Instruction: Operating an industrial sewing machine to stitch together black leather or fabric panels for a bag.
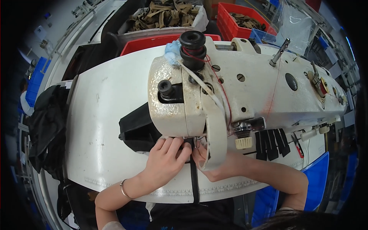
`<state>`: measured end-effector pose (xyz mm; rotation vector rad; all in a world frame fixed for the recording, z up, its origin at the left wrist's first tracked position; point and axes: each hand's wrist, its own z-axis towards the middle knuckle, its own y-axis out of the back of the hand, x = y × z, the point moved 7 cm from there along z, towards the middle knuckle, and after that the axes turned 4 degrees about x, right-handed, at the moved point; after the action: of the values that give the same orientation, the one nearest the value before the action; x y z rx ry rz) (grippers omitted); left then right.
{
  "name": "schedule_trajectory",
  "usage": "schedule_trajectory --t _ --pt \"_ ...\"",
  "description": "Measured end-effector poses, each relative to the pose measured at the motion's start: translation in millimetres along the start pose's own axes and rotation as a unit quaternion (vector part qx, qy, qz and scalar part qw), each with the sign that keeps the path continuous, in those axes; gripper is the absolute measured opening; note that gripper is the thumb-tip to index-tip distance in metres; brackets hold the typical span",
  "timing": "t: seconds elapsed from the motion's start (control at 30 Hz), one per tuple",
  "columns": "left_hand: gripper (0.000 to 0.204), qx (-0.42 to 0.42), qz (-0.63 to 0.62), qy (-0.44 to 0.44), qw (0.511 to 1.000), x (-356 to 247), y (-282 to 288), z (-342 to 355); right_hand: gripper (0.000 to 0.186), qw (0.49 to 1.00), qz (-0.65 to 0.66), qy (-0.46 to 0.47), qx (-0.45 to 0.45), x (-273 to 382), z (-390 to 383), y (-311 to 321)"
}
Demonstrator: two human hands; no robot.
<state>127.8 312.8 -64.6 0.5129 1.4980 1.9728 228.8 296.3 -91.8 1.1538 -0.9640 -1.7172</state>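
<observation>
A white sewing machine (168, 115) with red thread stands on the white worktable (96, 153). Under its head lies a folded black fabric piece (136, 132). My left hand (165, 163), a metal bangle at its wrist, has curled fingers on black material just left of the presser foot (194, 141). A narrow black strap (194, 191) runs from there down over the table's front edge. My right hand (218, 166) is at the strap's right side, fingertips closed against it, partly behind a curved white guard (214, 140). What exactly each fingertip grips is partly hidden.
Several black strips (272, 143) and red-handled scissors (297, 147) lie right. Bins with tan pieces (165, 15), (241, 21) stand behind. Black cloth (48, 130) hangs left; a blue bin (318, 176) is front right. Another person's pale sleeve (27, 103) shows far left.
</observation>
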Motion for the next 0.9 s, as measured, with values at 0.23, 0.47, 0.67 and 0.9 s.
schedule_trajectory --t 0.23,0.47,0.67,0.9 --pt "0.015 0.040 -0.208 0.135 0.968 32 7 11 0.023 0.975 0.153 -0.135 -0.091 -19 -9 -4" --pt "0.019 -0.009 0.069 0.001 0.998 -2 22 8 0.025 0.972 0.169 -0.149 -0.064 -9 -17 -13" --pt "0.027 0.009 -0.156 0.041 0.987 18 -1 -4 0.021 0.980 0.135 -0.094 -0.109 -7 -13 -1" --pt "0.025 -0.008 -0.164 0.028 0.986 -7 -27 -20 0.012 0.986 0.121 -0.082 -0.077 2 -13 7"
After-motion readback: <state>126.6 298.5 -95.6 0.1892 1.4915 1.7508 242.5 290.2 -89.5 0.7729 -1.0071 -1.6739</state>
